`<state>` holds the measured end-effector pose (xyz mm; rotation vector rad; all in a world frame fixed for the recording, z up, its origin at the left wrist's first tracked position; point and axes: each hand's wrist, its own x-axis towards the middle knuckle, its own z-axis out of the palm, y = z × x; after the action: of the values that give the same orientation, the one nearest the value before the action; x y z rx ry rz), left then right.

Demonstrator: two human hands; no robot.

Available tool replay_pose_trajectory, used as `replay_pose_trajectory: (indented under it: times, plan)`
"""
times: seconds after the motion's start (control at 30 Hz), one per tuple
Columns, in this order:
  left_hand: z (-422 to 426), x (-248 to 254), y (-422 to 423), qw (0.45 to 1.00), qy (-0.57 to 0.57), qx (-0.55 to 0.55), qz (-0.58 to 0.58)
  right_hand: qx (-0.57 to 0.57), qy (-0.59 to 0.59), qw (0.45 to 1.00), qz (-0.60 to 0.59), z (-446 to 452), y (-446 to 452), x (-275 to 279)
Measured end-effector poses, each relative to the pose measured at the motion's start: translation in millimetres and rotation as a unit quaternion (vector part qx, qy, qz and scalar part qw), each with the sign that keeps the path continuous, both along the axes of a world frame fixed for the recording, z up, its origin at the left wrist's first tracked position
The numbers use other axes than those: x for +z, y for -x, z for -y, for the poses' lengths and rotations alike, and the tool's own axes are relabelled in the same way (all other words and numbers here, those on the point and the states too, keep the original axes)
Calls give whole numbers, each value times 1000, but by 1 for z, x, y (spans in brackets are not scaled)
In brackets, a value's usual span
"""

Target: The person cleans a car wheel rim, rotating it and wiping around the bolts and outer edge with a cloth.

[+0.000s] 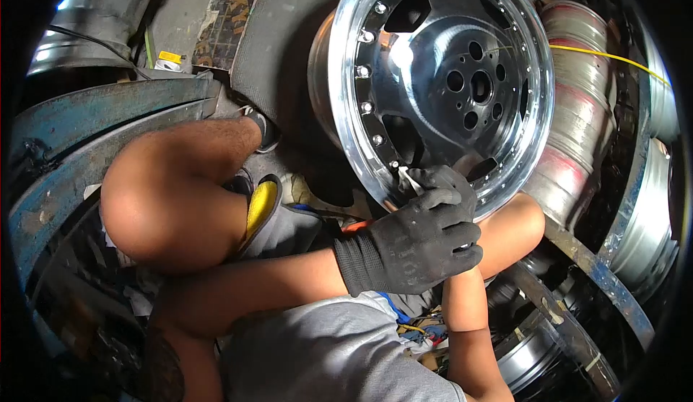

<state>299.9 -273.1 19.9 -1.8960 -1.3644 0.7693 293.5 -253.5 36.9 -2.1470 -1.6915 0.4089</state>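
A large wheel rim (447, 48) with a polished lip and a glossy black face stands tilted before me, small silver bolts around its edge. My right hand (449, 184), in a dark glove, is at the rim's lower edge, partly hidden behind the left. Its fingers are closed on a small white piece (410, 179) beside one bolt (394, 165). My left hand (415, 247), in a black knit glove, crosses in front with curled fingers. A small shiny spot shows between those fingers, too little to name.
Several dusty metal rims (574, 91) are stacked on the right beside a worn blue frame (621, 221). A yellow cable (606, 54) runs across them. Blue metal beams (108, 109) lie left of my bent knee (170, 192). A dark mat (278, 41) lies behind the rim.
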Motion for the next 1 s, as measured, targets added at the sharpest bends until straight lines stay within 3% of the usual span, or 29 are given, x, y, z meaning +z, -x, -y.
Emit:
replay_pose_trajectory:
  times: [0.07,0.47,0.53,0.57,0.77,0.8,1.0]
  plan:
    - [-17,21,12,999,-28,-2,-33,0,0,1000,1,1,1,0]
    - [-6,-18,52,954,-97,-215,-186,-6,1,1000,2,1,1,-4]
    - [-13,-22,75,909,-134,-305,-250,-6,2,1000,4,-1,1,-5]
    - [-25,-16,95,844,-168,-412,-300,-6,3,1000,5,-1,1,-6]
    - [6,-16,34,977,-12,-134,-163,-6,4,1000,7,-1,-1,-4]
    - [1,-5,24,988,-62,-33,-138,-5,5,1000,7,-2,-2,-4]
    - [-2,-2,25,988,-57,-55,-136,-8,12,1000,10,6,2,0]
